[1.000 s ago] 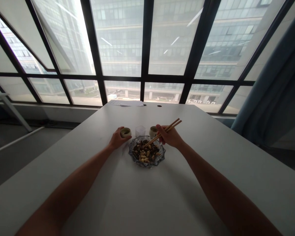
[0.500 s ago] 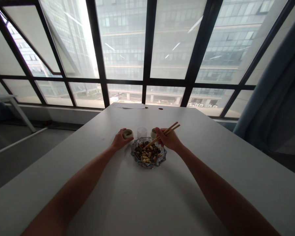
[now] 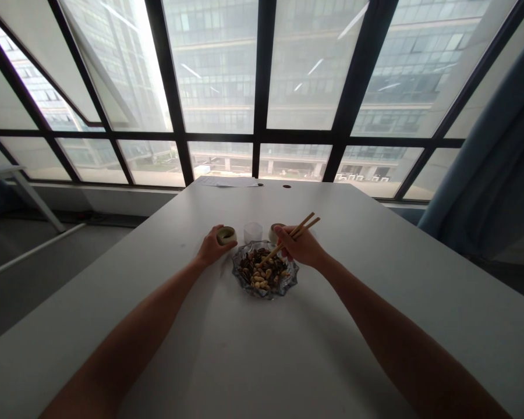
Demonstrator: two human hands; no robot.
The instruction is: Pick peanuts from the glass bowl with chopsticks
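Observation:
My left hand (image 3: 212,247) is curled around a small pale cup (image 3: 227,236) standing on the table, left of a scalloped glass bowl (image 3: 264,293). In my right hand (image 3: 300,244) is a pair of wooden chopsticks (image 3: 306,226), slanting down to the left. Their tips reach into the bowl, among peanuts (image 3: 261,281) and dark seeds (image 3: 248,270); whether they pinch anything is too small to tell. Behind the bowl stands a clear plastic cup (image 3: 252,232). A second small cup (image 3: 275,231) is partly hidden behind my right fingers.
The white table (image 3: 240,355) stretches toward large windows, with papers (image 3: 227,182) at its far edge. A blue curtain (image 3: 475,174) hangs at the right. Another white table (image 3: 30,192) stands at the far left.
The chopstick tips have shifted slightly to the right and down within the bowl. The camera view has tilted a little. My left hand keeps its hold on the small cup.

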